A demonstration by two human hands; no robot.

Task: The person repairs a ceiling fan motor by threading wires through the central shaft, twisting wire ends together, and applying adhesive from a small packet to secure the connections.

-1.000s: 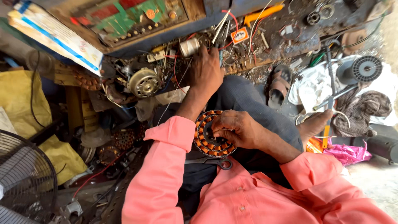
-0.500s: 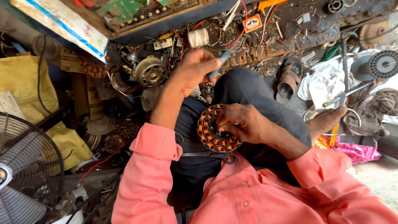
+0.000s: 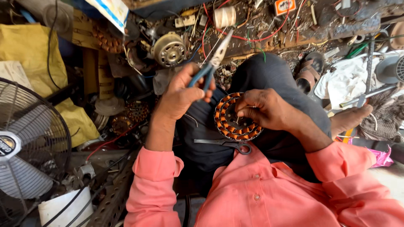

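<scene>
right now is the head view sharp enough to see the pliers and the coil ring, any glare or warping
Head view: the pliers in the left hand and the coil ring under the right hand are sharp; even daylight, soft shadows; the white cloth is slightly overbright; wide-lens bending shows at the fan.

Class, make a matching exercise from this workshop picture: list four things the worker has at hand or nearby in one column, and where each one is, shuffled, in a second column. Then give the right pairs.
Things
1. needle-nose pliers
2. copper-wound stator
3. scissors
4. fan

Places
A. lying on the lap, below the ring of coils
B. standing at the left edge of the view
C. gripped in the left hand, tips pointing up
D. steadied on the lap by the right hand

Pairs: 1-C, 2-D, 3-A, 4-B
</scene>
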